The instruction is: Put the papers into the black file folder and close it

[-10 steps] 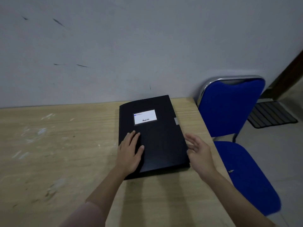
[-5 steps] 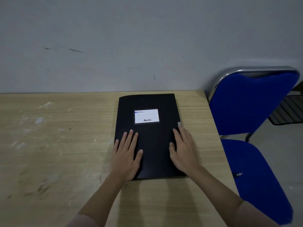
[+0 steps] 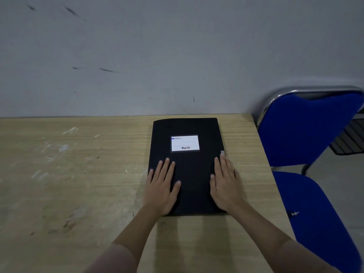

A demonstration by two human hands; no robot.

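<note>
The black file folder (image 3: 189, 127) lies closed and flat on the wooden table (image 3: 78, 174), with a white label (image 3: 184, 143) on its cover. My left hand (image 3: 161, 184) rests palm down on the folder's near left part, fingers spread. My right hand (image 3: 226, 184) lies flat on the near right part, fingertips just short of a small grey clasp tab (image 3: 222, 153) at the right edge. No papers are visible; whatever is inside the folder is hidden.
A blue chair (image 3: 307, 134) with a chrome frame stands close to the table's right edge. A grey wall (image 3: 157, 56) runs along the table's far edge. White scuff marks (image 3: 59, 148) dot the tabletop at left.
A second ago my right hand hovered off the folder's right edge; it has since come down flat on the cover. The folder now sits straighter. My left hand stays pressed on it.
</note>
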